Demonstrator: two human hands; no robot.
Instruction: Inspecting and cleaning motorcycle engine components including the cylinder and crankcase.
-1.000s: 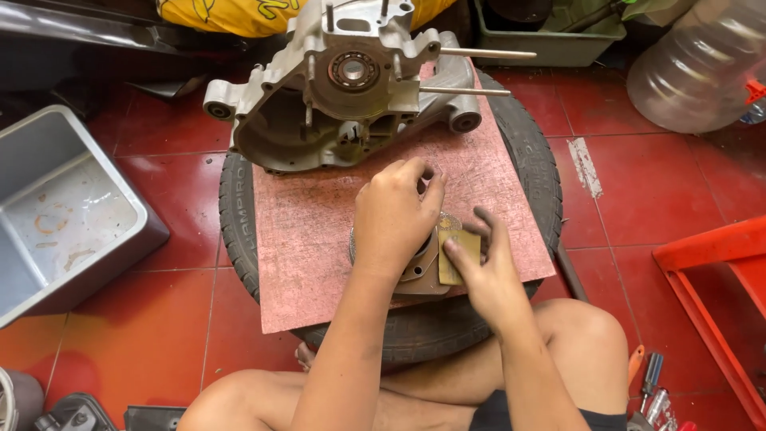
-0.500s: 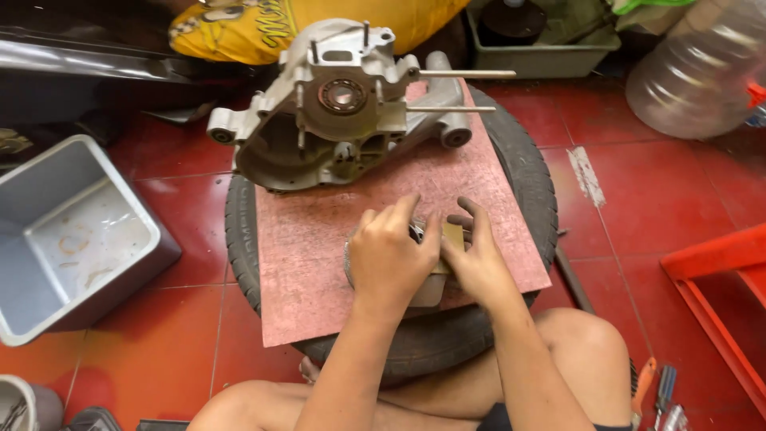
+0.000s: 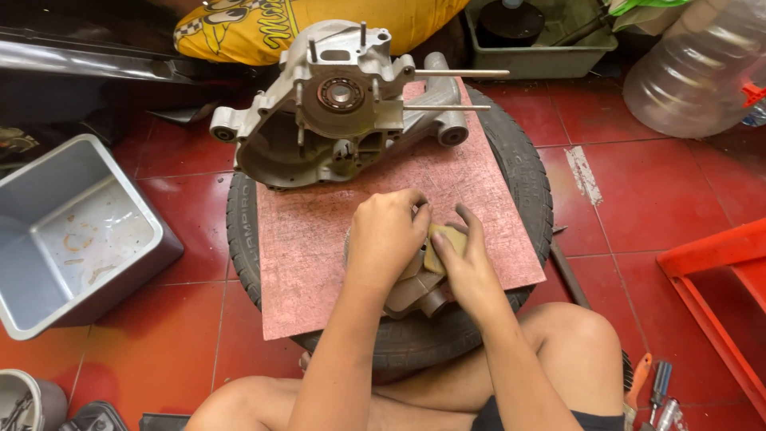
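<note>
A: What's the room like?

B: A red tiled floor (image 3: 654, 183), glossy and scuffed. A black tyre (image 3: 523, 172) lies flat on it, and a reddish board (image 3: 319, 239) rests on top of the tyre as a work surface.

A: What's the biggest thing on the board?

B: A grey metal engine case (image 3: 319, 112) at the far end, with a round bearing in its middle and 2 thin rods (image 3: 455, 89) sticking out to the right. Behind it lies a yellow cushion (image 3: 319, 24).

A: And off the tyre?

B: A grey metal tub (image 3: 72, 231) to the left, a big clear plastic bottle (image 3: 694, 72) at the top right, a grey tray (image 3: 550, 48) at the top, and a red metal frame (image 3: 718, 271) at the right edge. A few screwdrivers (image 3: 650, 391) lie on the floor at the bottom right.

A: Where are the hands?

B: Both at the near edge of the board, above the person's crossed bare legs. The left hand (image 3: 387, 235) is curled over a smaller brownish metal part (image 3: 415, 291), fingers wrapped down on it, holding it against the board.

A: And the other hand?

B: The right hand (image 3: 471, 271) presses a small yellowish pad (image 3: 443, 243) flat against the top of that part, fingers laid over the pad and pressed together. The 2 hands are touching.
</note>
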